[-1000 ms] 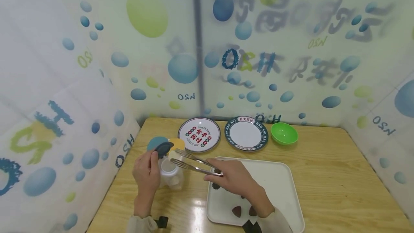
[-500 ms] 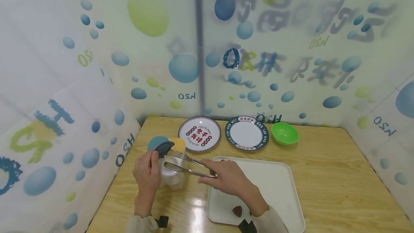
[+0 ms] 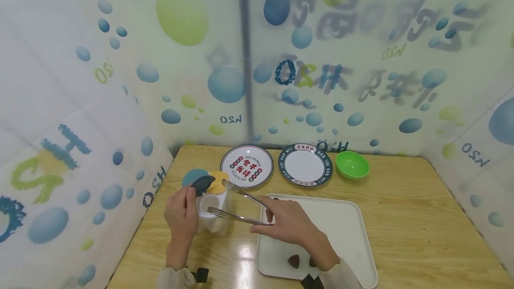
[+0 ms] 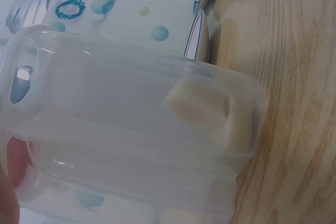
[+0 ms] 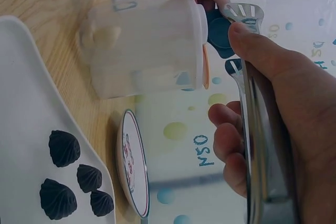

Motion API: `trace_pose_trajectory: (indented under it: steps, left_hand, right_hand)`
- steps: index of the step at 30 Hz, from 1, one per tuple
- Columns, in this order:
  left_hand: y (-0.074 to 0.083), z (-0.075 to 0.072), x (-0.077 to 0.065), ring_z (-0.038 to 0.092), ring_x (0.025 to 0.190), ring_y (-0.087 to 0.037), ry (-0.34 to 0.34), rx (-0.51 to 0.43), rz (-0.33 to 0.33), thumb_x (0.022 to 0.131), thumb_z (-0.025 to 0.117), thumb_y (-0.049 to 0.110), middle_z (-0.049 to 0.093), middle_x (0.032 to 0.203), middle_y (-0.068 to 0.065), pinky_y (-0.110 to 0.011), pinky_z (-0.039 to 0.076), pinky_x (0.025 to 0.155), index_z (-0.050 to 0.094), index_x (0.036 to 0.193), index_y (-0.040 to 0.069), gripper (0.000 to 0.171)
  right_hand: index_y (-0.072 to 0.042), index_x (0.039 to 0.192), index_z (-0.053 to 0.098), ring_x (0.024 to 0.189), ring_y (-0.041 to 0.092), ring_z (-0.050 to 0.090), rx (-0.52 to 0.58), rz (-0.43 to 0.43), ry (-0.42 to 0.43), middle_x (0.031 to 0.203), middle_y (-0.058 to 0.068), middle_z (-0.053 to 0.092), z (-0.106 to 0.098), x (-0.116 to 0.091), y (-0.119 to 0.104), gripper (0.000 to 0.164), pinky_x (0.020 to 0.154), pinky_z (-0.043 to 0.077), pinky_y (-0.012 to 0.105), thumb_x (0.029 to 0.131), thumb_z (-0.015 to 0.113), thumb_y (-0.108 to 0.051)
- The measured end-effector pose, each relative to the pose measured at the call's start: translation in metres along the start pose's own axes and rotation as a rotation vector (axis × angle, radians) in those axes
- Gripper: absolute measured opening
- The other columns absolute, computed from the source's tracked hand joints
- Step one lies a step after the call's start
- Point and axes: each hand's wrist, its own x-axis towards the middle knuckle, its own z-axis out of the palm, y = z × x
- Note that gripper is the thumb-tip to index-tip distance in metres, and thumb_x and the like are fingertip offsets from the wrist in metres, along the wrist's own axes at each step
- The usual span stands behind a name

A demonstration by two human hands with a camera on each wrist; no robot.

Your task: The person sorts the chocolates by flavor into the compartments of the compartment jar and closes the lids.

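Observation:
My left hand (image 3: 181,213) pinches the raised dark blue lid (image 3: 204,184) of a translucent storage canister (image 3: 214,224) at the table's left. One round mouth of the canister lies uncovered beneath it. Blue and yellow lids cover other sections. My right hand (image 3: 289,222) grips metal tongs (image 3: 241,218), their slotted tips spread apart near the mouth with nothing between them. In the left wrist view, pale pieces (image 4: 197,103) lie at the canister's (image 4: 115,98) bottom. Dark ridged, shell-like pieces (image 5: 64,148) show on the tray in the right wrist view.
A white tray (image 3: 341,235) lies under my right forearm, with a brown triangular piece (image 3: 294,261) on it. Behind stand a red-lettered plate (image 3: 229,159), a dark-rimmed plate (image 3: 305,168) and a green bowl (image 3: 352,165). Patterned curtains (image 3: 180,79) enclose the table.
A pale piece held in the tongs a second ago is out of them. The tongs dipped left to the mouth, then spread wide and drew slightly back. The left hand keeps the lid raised.

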Motion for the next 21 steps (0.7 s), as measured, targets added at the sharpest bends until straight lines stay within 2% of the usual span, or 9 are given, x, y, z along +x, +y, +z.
trace_pose_trajectory:
  steps: [8,14,17,21]
  left_hand:
    - [0.002,0.000,0.000,0.056,0.064,-0.033,-0.015,0.006,0.004,0.093,0.058,0.004,0.063,0.066,-0.014,-0.039,0.039,0.066,0.071,0.090,-0.003,0.015]
    - [0.001,0.000,0.000,0.056,0.065,-0.031,-0.021,0.004,-0.008,0.093,0.058,0.004,0.064,0.069,-0.014,-0.037,0.039,0.069,0.071,0.089,-0.003,0.015]
    - [0.002,0.001,0.001,0.052,0.061,-0.027,-0.022,0.006,-0.002,0.093,0.058,0.004,0.057,0.061,-0.010,-0.036,0.038,0.066,0.068,0.082,-0.001,0.015]
    - [0.002,0.000,0.001,0.043,0.057,-0.021,-0.016,0.012,0.012,0.093,0.058,0.003,0.042,0.054,-0.004,-0.033,0.035,0.062,0.063,0.074,0.003,0.020]
  right_hand:
    - [-0.029,0.111,0.057,0.058,0.000,0.045,0.027,0.035,0.021,0.073,-0.020,0.053,-0.002,-0.007,0.009,0.055,0.052,0.037,0.021,0.080,0.063,-0.074]
    - [-0.032,0.126,0.057,0.055,0.001,0.045,0.065,0.101,0.028,0.073,-0.019,0.053,-0.003,-0.017,0.021,0.060,0.049,0.037,0.023,0.080,0.068,-0.068]
    - [-0.032,0.129,0.056,0.053,0.002,0.045,0.065,0.126,0.035,0.074,-0.018,0.054,-0.004,-0.020,0.027,0.061,0.049,0.037,0.023,0.080,0.070,-0.066]
    - [-0.030,0.125,0.057,0.055,0.002,0.047,0.053,0.166,0.053,0.073,-0.019,0.054,-0.006,-0.027,0.035,0.059,0.050,0.037,0.023,0.080,0.070,-0.066]
